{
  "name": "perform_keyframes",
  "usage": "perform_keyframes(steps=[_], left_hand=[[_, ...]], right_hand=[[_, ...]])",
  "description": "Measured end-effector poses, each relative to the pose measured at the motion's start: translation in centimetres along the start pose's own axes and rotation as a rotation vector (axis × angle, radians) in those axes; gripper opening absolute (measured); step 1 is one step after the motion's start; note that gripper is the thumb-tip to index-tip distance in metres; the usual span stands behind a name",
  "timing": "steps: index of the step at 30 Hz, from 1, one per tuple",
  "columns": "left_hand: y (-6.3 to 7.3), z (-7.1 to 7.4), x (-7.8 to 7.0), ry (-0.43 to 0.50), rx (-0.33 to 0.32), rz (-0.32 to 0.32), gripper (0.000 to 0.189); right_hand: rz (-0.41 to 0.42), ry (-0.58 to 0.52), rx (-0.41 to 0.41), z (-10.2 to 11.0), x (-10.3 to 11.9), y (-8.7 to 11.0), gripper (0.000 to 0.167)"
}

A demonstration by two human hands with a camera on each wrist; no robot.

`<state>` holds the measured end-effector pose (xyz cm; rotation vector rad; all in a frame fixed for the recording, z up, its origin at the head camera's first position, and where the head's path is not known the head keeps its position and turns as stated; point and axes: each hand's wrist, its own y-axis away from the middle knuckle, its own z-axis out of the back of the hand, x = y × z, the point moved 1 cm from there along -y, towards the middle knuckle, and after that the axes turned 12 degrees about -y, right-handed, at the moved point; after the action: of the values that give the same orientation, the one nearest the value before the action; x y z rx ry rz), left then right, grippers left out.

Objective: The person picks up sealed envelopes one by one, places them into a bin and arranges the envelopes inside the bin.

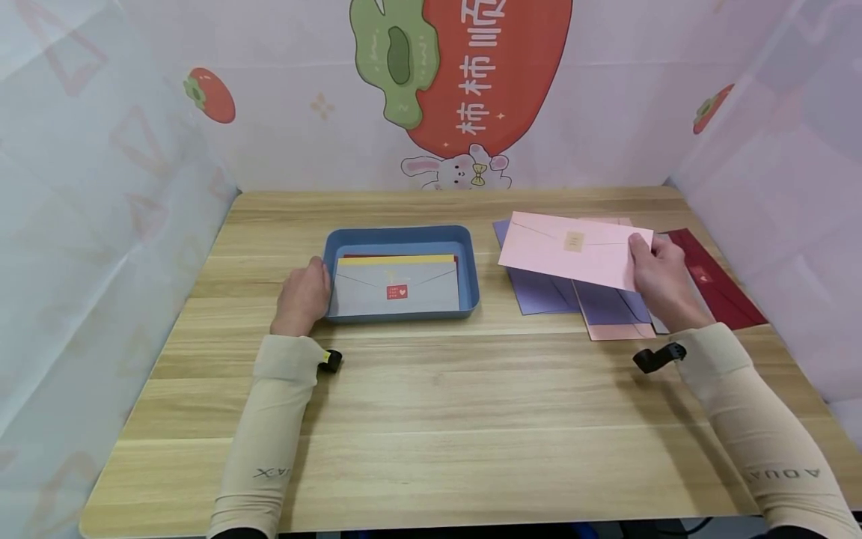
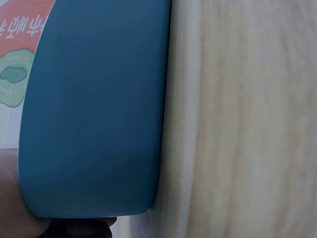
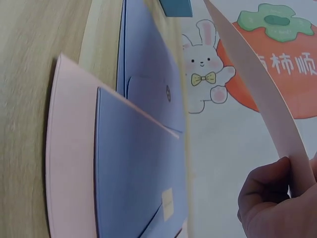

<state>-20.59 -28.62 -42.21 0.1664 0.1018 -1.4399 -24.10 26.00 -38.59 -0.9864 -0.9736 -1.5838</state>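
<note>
My right hand (image 1: pixel 663 277) pinches a pink envelope (image 1: pixel 559 258) by its right end, thumb on top. The envelope is raised above a spread of other envelopes, with a small beige label at its middle. At the left, my left hand (image 1: pixel 303 296) holds the left side of a blue tray (image 1: pixel 404 317); in the left wrist view part of that hand (image 2: pixel 17 201) shows beside the tray's corner. Inside the tray lies a grey envelope (image 1: pixel 357 288) with a red sticker, and yellow and dark red edges show behind it.
Under the raised envelope lie purple envelopes (image 1: pixel 539 294) and a pink one (image 1: pixel 616 332), overlapping. A dark red envelope (image 1: pixel 727 296) lies at the table's right edge, partly over a grey one. A printed backdrop (image 1: pixel 289 150) stands behind the wooden table (image 1: pixel 458 419).
</note>
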Motion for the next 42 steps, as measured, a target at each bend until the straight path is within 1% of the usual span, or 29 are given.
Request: perform_keyframes(steps=[2, 5, 8, 12, 20, 26, 30, 36, 42], left_hand=[[0.0, 0.0, 0.0, 0.002, -0.001, -0.001, 0.036], [0.0, 0.1, 0.0, 0.004, -0.002, -0.002, 0.036], [-0.1, 0.1, 0.0, 0.004, 0.000, -0.001, 0.036], [-0.1, 0.2, 0.0, 0.000, 0.005, 0.001, 0.036], [-0.1, -0.1, 0.1, 0.002, 0.012, 0.006, 0.036], [-0.2, 0.0, 0.1, 0.005, 0.013, 0.008, 0.036], [-0.2, 0.0, 0.0, 0.007, 0.018, 0.005, 0.036], [-0.1, 0.0, 0.0, 0.008, 0.021, 0.010, 0.036], [0.0, 0.1, 0.0, 0.003, 0.017, 0.009, 0.035]], right_hand=[[0.000, -0.016, -0.002, -0.3, 0.2, 0.0, 0.071], [0.003, -0.071, 0.005, -0.9, 0.5, 0.0, 0.057], [0.010, -0.119, 0.012, -1.4, 0.8, -0.1, 0.049], [0.014, -0.133, 0.027, -2.2, 1.1, -0.1, 0.053], [0.009, -0.148, 0.050, -3.5, 1.4, -0.1, 0.042], [0.020, -0.189, 0.065, -4.2, 1.5, 0.2, 0.043], [0.008, -0.213, 0.099, -4.7, 1.7, 0.4, 0.043], [-0.012, -0.201, 0.125, -5.7, 1.9, 0.5, 0.044], [-0.006, -0.151, 0.153, -7.0, 2.1, 0.5, 0.047]])
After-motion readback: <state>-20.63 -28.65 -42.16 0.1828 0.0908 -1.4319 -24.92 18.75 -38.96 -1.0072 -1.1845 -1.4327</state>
